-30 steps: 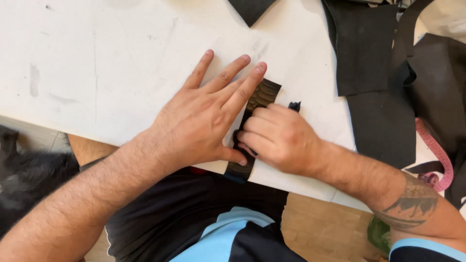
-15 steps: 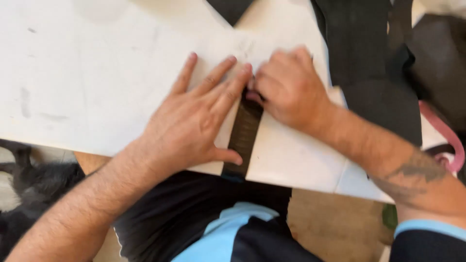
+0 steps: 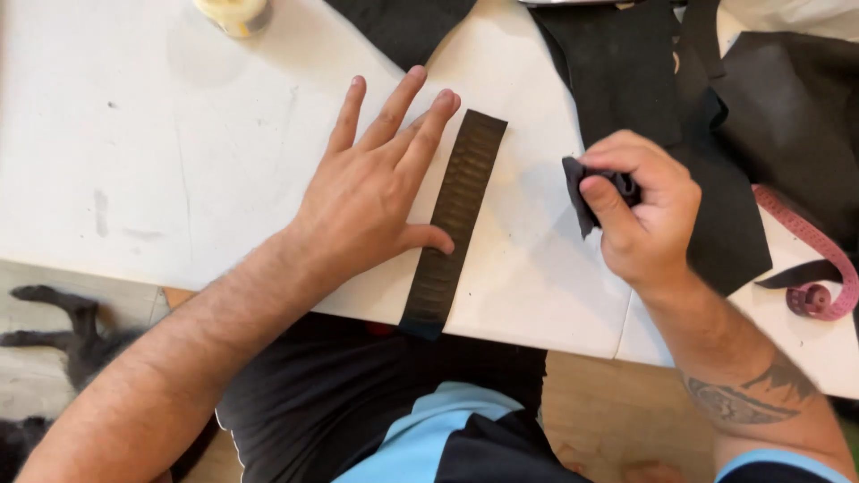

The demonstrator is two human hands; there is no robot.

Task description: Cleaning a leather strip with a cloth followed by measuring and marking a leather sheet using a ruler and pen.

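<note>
Strip [image 3: 456, 219] of dark ribbed material lies flat across the white worktop [image 3: 179, 161], running from mid-surface down to the near edge, where its lower end hangs just over the side. Left hand [image 3: 376, 192] is spread flat, fingers open, palm on the worktop just beside the strip, thumb tip touching its left edge. Right hand [image 3: 644, 210] hovers off to the right, well apart from the strip, grip closed on a small dark pad [image 3: 582, 188] pinched between thumb and fingers. To my eye, doing this well means steady pressure from that flat hand so the strip can't skid, and even strokes of the pad along the ribs rather than across them. Black sheets [image 3: 680, 134] are piled at the far right corner, a pink tape measure [image 3: 819, 277] curls near the right edge, and a pale jar [image 3: 234, 12] is cut off at the top. What the pad is made of is hard to tell; the hand covers most of it. A dark furry animal [image 3: 54, 349] lies on the floor at left, only partly in view.
</note>
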